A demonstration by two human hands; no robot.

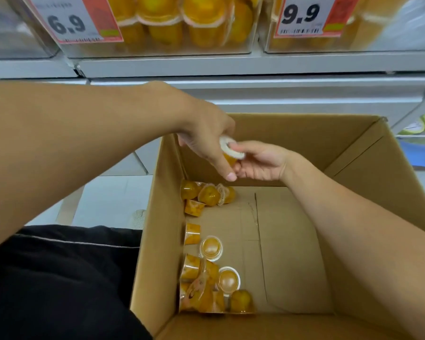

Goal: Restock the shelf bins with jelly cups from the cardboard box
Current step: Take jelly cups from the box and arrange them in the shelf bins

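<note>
White shelving (pixel 231 66) runs across the top of my view, above both hands, carrying clear shelf bins (pixel 182 25) packed with orange jelly cups behind their front walls. On the bin up and to the left of my hands hangs a price tag reading 6.9 (pixel 71 19); up and to the right hangs another tag reading 9.9 (pixel 304 17).

Below my left forearm, at the lower left, I see dark clothing (pixel 59 278) and pale floor (pixel 108 200) beyond it.

My left hand (pixel 204 136) reaches in from the left over the far left corner of the cardboard box (pixel 353 168), fingers curled down around a jelly cup (pixel 231 152) that lies on its side, its white lid toward me. My right hand (pixel 260 160) comes in from the right and touches the same cup from the other side, thumb on the lid rim and fingers curled under the orange body. Both hands are together on this one cup, held up above the box floor.

Directly beneath my hands, a small cluster of loose cups (pixel 206 195) sits against the left wall of the box. Nearer to me along that same wall lies a larger scatter of cups (pixel 211 278), some upright, some tipped. To the right of those, under my right forearm, I see bare cardboard.
</note>
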